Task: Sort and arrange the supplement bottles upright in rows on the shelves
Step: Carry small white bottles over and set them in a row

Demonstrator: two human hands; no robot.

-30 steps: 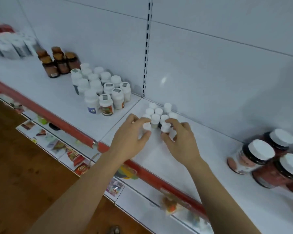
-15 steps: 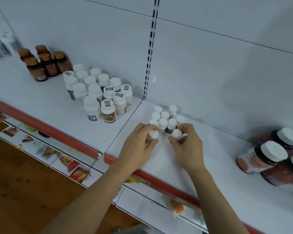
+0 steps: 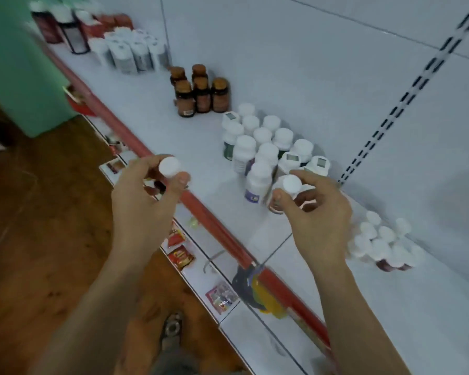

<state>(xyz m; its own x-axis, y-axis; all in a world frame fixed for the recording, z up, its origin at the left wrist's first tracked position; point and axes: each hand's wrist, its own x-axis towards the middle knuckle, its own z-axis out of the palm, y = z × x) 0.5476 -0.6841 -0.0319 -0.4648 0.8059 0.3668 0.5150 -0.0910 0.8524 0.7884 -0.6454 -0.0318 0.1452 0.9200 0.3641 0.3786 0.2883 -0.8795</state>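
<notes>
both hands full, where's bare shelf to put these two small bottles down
Bare shelf runs between the red front rail and the brown bottles, and in front of the small-bottle cluster at right. Crowded around the white-capped cluster by the right hand.

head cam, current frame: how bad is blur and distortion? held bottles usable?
Head view: motion blur smears the far-left white bottles and the small bottle cluster at right; the left-hand bottle and right-hand bottle are soft but their caps are distinct. Wide-angle skew tilts the slotted upright. Lighting flat, shadows soft, no hard glare.
</notes>
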